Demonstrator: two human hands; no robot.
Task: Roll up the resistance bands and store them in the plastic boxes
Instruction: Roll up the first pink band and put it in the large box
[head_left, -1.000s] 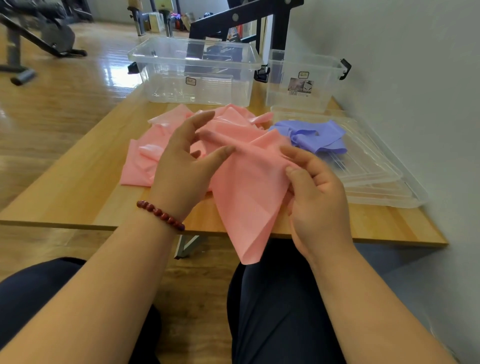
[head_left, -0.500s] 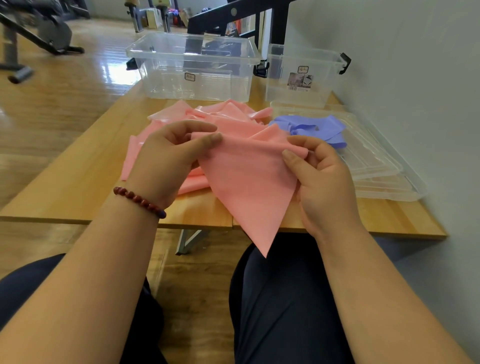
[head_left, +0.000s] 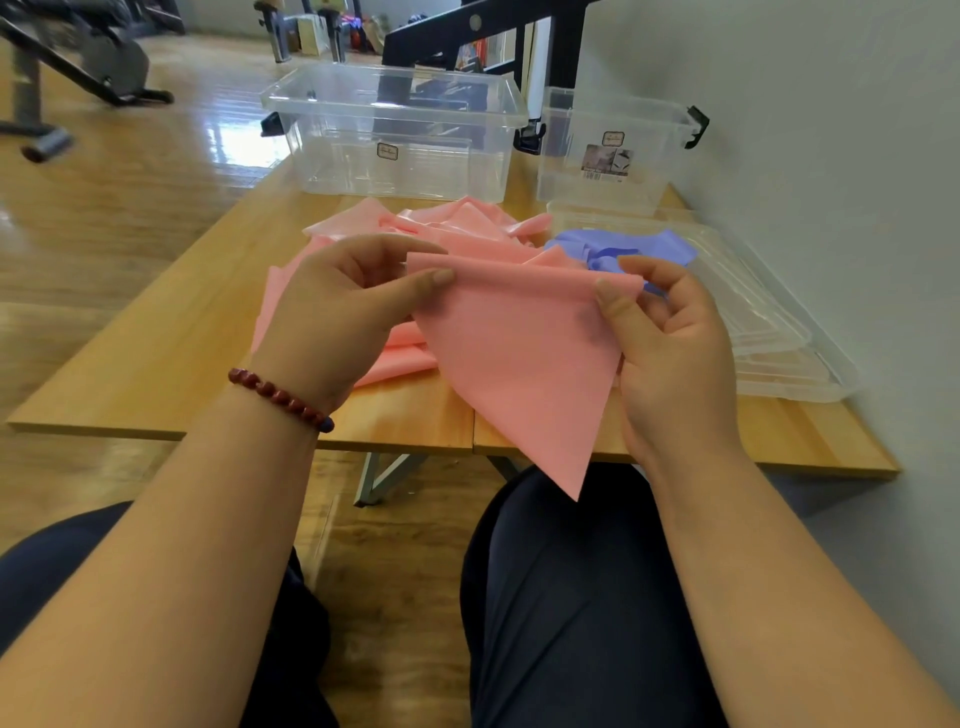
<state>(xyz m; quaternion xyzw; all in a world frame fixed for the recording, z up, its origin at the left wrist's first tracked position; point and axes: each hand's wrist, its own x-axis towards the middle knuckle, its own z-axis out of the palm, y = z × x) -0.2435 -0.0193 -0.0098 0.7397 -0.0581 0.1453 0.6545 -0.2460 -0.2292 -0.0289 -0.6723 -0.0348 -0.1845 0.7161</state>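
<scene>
1. Landmark: the large clear box, which stands open at the far side of the table.
2. Small clear box: just right of the large box and also open, with black latches on its rim.
3. Pink band: on the near side of the large box. One end is held taut above the table edge, its corner hanging toward the lap, and the rest lies heaped on the table behind the hands.
4. Left hand: thumb and forefinger are pinched together on the band's upper left edge. A beaded bracelet circles the wrist.
5. Right hand: thumb and fingers are clamped on the band's upper right corner.
6. Purple band: near and to the right of the large box, crumpled on the stacked clear lids.
7. Progress, as judged: early. No band is rolled and both boxes look empty. The pink end appears to be squared for a first turn, and the purple band is untouched.
8. Writing: a small sticker is on the front of each box, and the small box also carries a picture label with a barcode. None of it is legible.
</scene>
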